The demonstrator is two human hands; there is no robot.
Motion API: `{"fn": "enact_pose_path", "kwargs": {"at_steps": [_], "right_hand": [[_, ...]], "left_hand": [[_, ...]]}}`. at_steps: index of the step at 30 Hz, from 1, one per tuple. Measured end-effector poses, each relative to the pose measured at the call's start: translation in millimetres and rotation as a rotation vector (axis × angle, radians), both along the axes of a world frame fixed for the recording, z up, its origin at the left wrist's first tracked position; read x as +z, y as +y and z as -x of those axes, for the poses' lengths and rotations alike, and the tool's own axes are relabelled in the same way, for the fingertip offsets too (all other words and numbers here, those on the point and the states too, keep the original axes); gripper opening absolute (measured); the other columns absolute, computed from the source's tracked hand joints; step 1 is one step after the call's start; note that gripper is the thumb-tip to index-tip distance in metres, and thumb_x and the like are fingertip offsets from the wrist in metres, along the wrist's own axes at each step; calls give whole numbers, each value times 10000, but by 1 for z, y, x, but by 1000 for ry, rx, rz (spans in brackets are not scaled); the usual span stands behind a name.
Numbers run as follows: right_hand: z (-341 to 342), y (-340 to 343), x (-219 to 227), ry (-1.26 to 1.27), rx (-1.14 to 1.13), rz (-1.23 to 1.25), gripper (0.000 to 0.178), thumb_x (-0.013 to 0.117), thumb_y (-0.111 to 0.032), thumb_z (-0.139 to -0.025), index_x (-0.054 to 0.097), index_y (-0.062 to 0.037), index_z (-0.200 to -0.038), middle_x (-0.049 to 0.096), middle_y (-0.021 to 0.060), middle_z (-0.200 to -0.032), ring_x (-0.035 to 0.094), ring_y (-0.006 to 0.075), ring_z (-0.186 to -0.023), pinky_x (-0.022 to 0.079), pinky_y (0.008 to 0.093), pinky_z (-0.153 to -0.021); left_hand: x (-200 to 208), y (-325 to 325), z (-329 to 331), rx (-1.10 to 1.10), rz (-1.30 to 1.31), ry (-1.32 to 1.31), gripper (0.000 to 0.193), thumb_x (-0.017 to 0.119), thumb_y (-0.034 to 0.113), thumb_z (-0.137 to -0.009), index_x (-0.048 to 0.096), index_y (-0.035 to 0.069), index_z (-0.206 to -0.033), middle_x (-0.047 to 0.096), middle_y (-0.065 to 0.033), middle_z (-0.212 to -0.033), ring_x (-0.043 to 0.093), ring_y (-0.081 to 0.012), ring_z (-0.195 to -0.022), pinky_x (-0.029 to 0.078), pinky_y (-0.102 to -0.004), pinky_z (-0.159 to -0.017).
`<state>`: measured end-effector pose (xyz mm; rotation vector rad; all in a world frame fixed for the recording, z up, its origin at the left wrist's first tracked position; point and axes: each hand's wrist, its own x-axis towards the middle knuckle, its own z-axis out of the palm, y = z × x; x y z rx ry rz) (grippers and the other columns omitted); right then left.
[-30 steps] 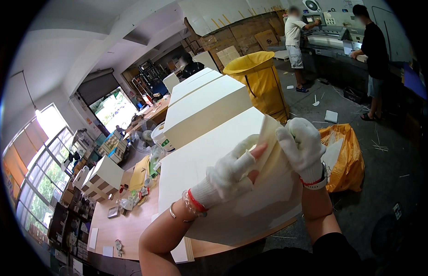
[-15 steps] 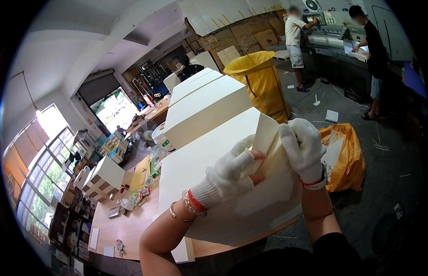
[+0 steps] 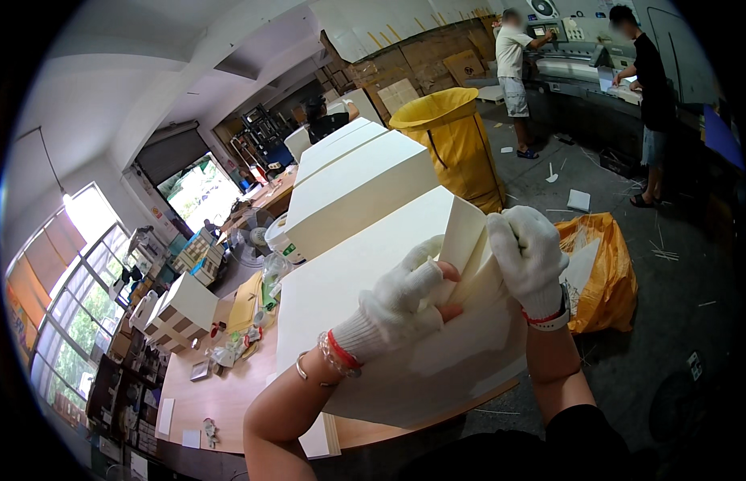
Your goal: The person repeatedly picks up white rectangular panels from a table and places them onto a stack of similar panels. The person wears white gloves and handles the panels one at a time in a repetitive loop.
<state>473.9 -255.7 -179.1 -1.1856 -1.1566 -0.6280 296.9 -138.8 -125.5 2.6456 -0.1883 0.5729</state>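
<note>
A tall stack of large cream paper sheets lies in front of me, its near right corner lifted and bent up. My left hand, in a white knit glove that leaves some fingertips bare, is bent round the raised edge of the sheets. At the upturned corner, my right hand, also gloved, is closed in a pinch on the sheets. The curled near sheets bow down toward me. How many sheets each hand holds cannot be made out.
More paper stacks stand behind. To the right are a tall yellow bag and an orange sack with paper scraps. Small items lie on the wooden table at left. Two people stand at a machine; another is beyond the stacks.
My hands and the lifted sheets hold almost the same place. Beyond the stacks, the far person has straightened and an arm now shows.
</note>
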Motion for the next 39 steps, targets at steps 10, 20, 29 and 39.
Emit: {"fn": "enact_pose_path", "kwargs": {"at_steps": [10,20,29,39], "right_hand": [[3,-1,3,-18,-23,-2,102,626,-71,-894,620,7,-828,466,93,-640,502,243,-584,397,370,-534],[0,-1,-1,-3,17,-7,94,634,-71,-884,628,15,-848,474,96,-653,506,239,-587,399,364,-536],[4,-2,0,87,5,29,100,657,-65,-872,623,11,-819,493,94,-650,516,234,-591,407,361,-540],[-2,-1,-6,-1,0,-11,77,626,-51,-871,648,8,-917,495,102,-687,514,250,-598,399,367,-540]], "left_hand": [[6,1,3,16,-67,139,426,811,73,-750,638,67,-1139,595,-140,-1184,608,-301,-1069,482,-338,-908],[1,1,0,-43,-53,-13,394,752,-5,-752,593,71,-1104,506,-172,-1317,550,-308,-1127,476,-340,-909],[7,0,3,10,-47,153,349,739,5,-777,626,53,-1104,558,-146,-1250,586,-285,-1085,482,-347,-898],[2,1,0,-15,20,43,354,782,33,-749,583,73,-1039,480,-157,-1371,531,-342,-1166,470,-368,-937]]}}
